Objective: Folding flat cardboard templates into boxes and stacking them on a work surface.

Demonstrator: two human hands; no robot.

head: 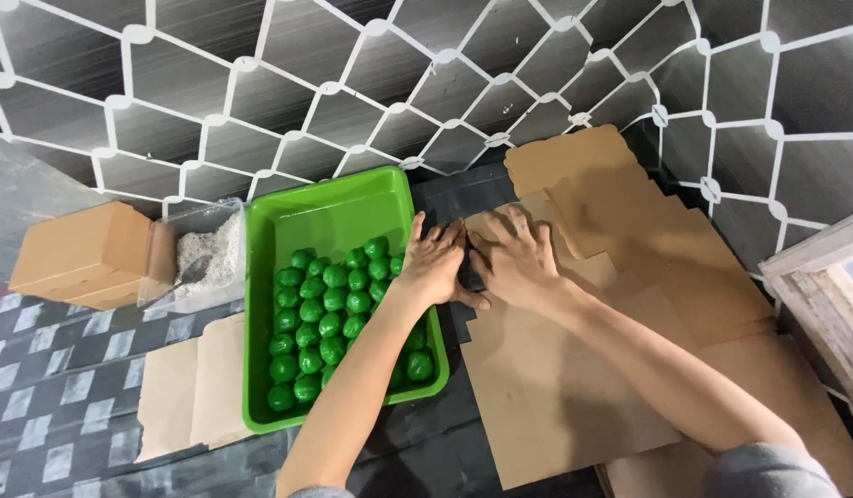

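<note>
**Flat brown cardboard under both our hands**

Our forearms come in from the bottom edge, and both hands rest on the flat cardboard blanks [574, 369] that spread under and beyond our fingers. We judge this cardboard light, stiff but easy to bend at the creases, a little rough and not slippery; we would take it at an edge or a flap. Our right hand [518, 263] lies flat with fingers spread. Our left hand [435, 263] presses beside it, fingers close together, the wrist over the green plastic tray [334, 217]. Left of our fingers, the tray holds many small round green balls [320, 323], smooth and glossy.
</note>
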